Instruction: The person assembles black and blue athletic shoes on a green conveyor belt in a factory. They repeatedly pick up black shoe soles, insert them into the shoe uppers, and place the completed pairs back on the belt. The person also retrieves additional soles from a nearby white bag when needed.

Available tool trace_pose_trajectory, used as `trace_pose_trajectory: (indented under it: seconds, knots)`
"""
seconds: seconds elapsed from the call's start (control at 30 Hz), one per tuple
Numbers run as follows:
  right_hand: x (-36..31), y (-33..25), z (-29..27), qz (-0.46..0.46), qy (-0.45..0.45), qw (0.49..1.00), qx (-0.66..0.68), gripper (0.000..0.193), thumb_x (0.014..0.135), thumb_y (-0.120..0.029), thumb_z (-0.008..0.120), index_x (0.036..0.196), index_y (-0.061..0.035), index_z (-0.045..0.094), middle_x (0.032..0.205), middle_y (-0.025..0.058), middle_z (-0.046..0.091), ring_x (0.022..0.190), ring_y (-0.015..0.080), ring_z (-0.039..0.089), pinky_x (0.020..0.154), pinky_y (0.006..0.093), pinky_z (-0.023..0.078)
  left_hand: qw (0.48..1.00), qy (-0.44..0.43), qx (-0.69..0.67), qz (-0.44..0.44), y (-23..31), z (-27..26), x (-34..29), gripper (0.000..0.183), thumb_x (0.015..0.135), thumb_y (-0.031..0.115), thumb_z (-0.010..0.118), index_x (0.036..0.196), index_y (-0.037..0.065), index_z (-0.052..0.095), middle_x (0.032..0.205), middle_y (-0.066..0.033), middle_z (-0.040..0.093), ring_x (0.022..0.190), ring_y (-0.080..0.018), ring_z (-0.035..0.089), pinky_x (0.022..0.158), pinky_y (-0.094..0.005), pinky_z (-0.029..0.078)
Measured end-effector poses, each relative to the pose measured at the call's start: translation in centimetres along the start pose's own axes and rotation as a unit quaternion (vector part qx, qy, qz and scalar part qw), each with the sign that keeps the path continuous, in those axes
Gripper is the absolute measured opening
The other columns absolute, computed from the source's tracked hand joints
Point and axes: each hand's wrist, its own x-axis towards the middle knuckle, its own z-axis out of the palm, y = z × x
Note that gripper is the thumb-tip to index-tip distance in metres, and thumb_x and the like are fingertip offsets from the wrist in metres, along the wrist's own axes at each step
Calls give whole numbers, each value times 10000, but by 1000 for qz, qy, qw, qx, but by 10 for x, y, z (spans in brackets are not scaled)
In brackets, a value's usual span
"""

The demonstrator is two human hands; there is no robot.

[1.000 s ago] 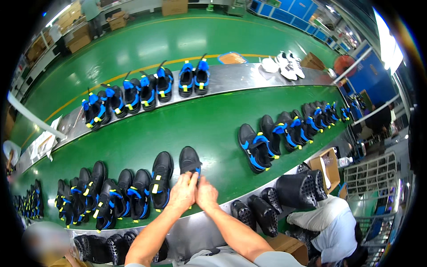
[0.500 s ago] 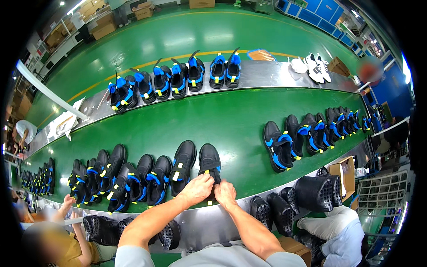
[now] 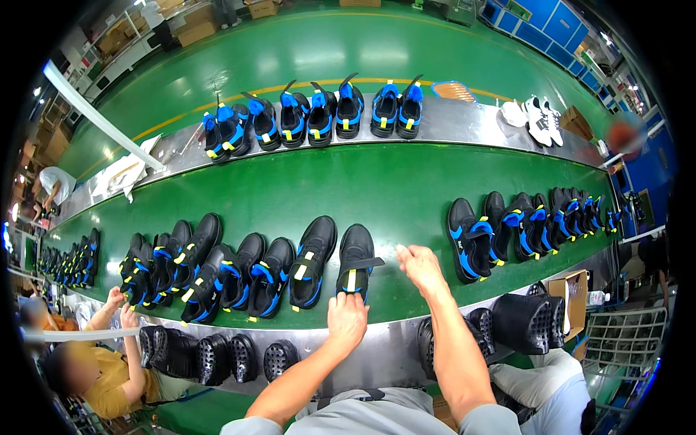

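A black shoe (image 3: 357, 246) with blue trim stands upright on the green belt in front of me, its toe pointing away. Its strap (image 3: 366, 263) lies across the top, and the free end sticks out to the right. My left hand (image 3: 348, 319) is closed at the shoe's heel, fingertips on the collar edge. To the right of the strap end, apart from the shoe, hovers my right hand (image 3: 423, 268). Its fingers are curled together in a pinch; anything between them is too small to make out. Just left stands a matching shoe (image 3: 313, 254) with its strap across.
Several similar shoes (image 3: 272, 272) line the belt (image 3: 406, 188) to the left, more (image 3: 471, 239) to the right. Others (image 3: 350, 109) stand on the far metal ledge near white shoes (image 3: 540, 119). Black studded shoe lasts (image 3: 280, 359) lie along the near ledge. A co-worker (image 3: 109, 377) handles shoes at left.
My right hand has moved off the shoe, to the right and away from me. My left hand has gone from the strap to the heel. The strap end now points out right.
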Motion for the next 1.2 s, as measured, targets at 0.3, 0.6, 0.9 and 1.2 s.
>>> trace_pose_trajectory:
  seconds: [0.3,0.6,0.9,1.2]
  knots:
    - [0,-48,2,107,-270,937,192,223,949,-219,698,814,-43,671,730,9,604,581,91,484,488,268,369,988,-11,-139,-61,-24,-13,-1,175,883,201,682,831,34,693,814,-136,676,890,-332,587,806,-467,417]
    - [-30,-6,58,26,-244,948,203,211,963,-183,653,923,22,680,825,40,635,747,139,553,656,313,451,911,-19,-360,-198,-46,-28,-4,197,886,202,709,898,6,698,868,-203,649,881,-386,598,805,-490,460]
    - [-43,13,109,40,-191,971,139,271,958,-259,672,926,8,707,833,124,695,787,234,643,744,392,515,974,33,-199,-103,-47,-19,-7,150,850,157,732,860,11,700,818,-164,647,868,-349,586,790,-467,445]
    - [0,48,-72,20,105,952,-287,397,857,-299,744,1063,31,666,1104,236,690,1116,392,636,985,491,495,996,39,-25,-71,-40,8,-14,166,830,193,738,787,44,679,779,-143,668,841,-325,594,763,-468,414]
